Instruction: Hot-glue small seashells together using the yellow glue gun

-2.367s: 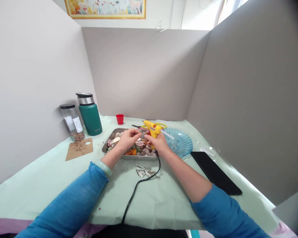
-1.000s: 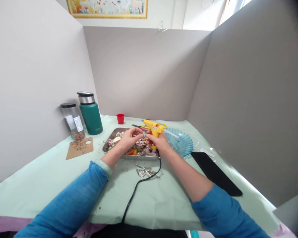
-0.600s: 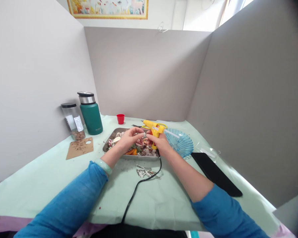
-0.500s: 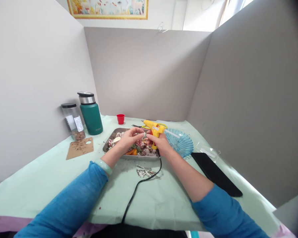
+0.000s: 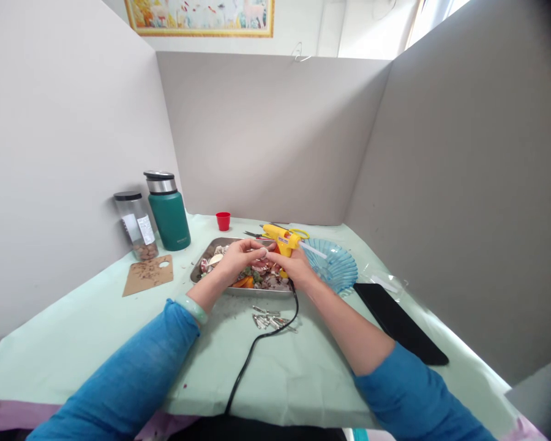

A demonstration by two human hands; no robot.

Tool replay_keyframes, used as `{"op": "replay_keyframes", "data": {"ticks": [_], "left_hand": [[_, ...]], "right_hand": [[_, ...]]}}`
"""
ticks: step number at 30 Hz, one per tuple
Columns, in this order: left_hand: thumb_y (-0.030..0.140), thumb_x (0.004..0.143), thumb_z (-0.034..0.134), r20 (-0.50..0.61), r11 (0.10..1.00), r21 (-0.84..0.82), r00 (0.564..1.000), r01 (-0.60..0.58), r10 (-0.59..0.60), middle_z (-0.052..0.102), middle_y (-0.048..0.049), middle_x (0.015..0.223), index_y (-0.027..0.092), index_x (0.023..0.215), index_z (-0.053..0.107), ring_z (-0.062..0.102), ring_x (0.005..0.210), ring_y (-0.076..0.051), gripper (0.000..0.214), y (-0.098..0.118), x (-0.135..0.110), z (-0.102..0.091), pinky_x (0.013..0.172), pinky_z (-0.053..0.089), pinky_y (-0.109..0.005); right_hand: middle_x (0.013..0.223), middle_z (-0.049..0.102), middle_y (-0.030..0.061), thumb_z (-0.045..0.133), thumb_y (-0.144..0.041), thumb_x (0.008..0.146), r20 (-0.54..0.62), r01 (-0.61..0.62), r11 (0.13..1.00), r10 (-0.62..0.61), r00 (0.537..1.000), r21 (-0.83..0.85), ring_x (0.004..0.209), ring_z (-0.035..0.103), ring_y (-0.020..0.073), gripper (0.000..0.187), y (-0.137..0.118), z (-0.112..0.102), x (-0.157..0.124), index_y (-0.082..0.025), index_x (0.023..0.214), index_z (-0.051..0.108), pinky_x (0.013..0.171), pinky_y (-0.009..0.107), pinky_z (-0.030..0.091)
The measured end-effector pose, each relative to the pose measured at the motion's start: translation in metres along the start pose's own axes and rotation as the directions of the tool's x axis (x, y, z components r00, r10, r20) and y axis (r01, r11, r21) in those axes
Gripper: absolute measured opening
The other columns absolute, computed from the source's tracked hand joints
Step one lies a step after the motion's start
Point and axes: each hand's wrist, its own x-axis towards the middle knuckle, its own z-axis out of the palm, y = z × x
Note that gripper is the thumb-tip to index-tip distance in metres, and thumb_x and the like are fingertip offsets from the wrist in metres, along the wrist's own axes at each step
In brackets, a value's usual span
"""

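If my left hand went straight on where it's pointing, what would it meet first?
Probably your right hand, then perhaps the yellow glue gun it holds; depth is hard to judge.

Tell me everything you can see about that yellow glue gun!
The yellow glue gun looks like plastic, with a label on its side. The grip of the right hand holds it near the right end of the tray, covering much of its handle. Its nozzle end points leftward and slightly up in the picture; a whitish stick pokes out of the back. A black cord runs from the handle's bottom over the green table cover. Whether it is hot can't be seen.
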Motion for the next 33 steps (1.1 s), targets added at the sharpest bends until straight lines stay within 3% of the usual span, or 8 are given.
{"op": "replay_keyframes", "data": {"ticks": [8, 13, 21, 33], "left_hand": [[0.037, 0.071, 0.080, 0.004, 0.998, -0.065, 1.000, 0.003, -0.003, 0.071, -0.0038, 0.082, 0.014, 0.087, 0.067, 0.068, 0.069, -0.015, 0.031, -0.0011, 0.0009, 0.0008, 0.074, 0.059, -0.033], [0.035, 0.066, 0.084, -0.003, 1.000, -0.003, 1.000, 0.006, -0.006, 0.070, -0.0033, 0.074, 0.014, 0.083, 0.065, 0.068, 0.065, -0.015, 0.033, 0.0012, -0.0015, 0.0012, 0.069, 0.058, -0.033], [0.043, 0.065, 0.084, -0.019, 0.994, -0.104, 0.999, 0.024, -0.027, 0.069, -0.0037, 0.072, 0.012, 0.080, 0.066, 0.068, 0.063, -0.016, 0.039, -0.0040, 0.0041, -0.0005, 0.069, 0.060, -0.034], [0.040, 0.062, 0.085, -0.041, 0.999, -0.035, 0.999, -0.033, 0.032, 0.064, 0.0009, 0.070, 0.015, 0.076, 0.062, 0.064, 0.061, -0.013, 0.037, -0.0019, 0.0010, 0.0002, 0.067, 0.057, -0.031]], "right_hand": [[0.070, 0.064, -0.0027, 0.078, -0.038, 0.065, -0.002, -0.004, 1.000, 0.004, 1.000, 0.001, 0.058, 0.056, 0.0110, 0.031, -0.0009, -0.0011, -0.0003, -0.019, 0.085, 0.064, 0.051, 0.022, 0.043], [0.068, 0.063, -0.0029, 0.077, -0.038, 0.067, 0.028, 0.001, 1.000, 0.000, 1.000, -0.008, 0.057, 0.056, 0.0120, 0.029, 0.0007, -0.0010, 0.0002, -0.020, 0.085, 0.064, 0.053, 0.023, 0.044], [0.064, 0.060, -0.0044, 0.080, -0.040, 0.064, 0.034, -0.005, 1.000, 0.006, 0.999, -0.009, 0.054, 0.054, 0.0108, 0.034, 0.0004, 0.0004, 0.0003, -0.020, 0.085, 0.062, 0.049, 0.022, 0.042], [0.068, 0.063, -0.0021, 0.079, -0.039, 0.065, 0.015, -0.024, 1.000, 0.024, 1.000, -0.002, 0.057, 0.057, 0.0134, 0.032, -0.0018, 0.0006, 0.0001, -0.021, 0.086, 0.063, 0.050, 0.025, 0.045]]}}
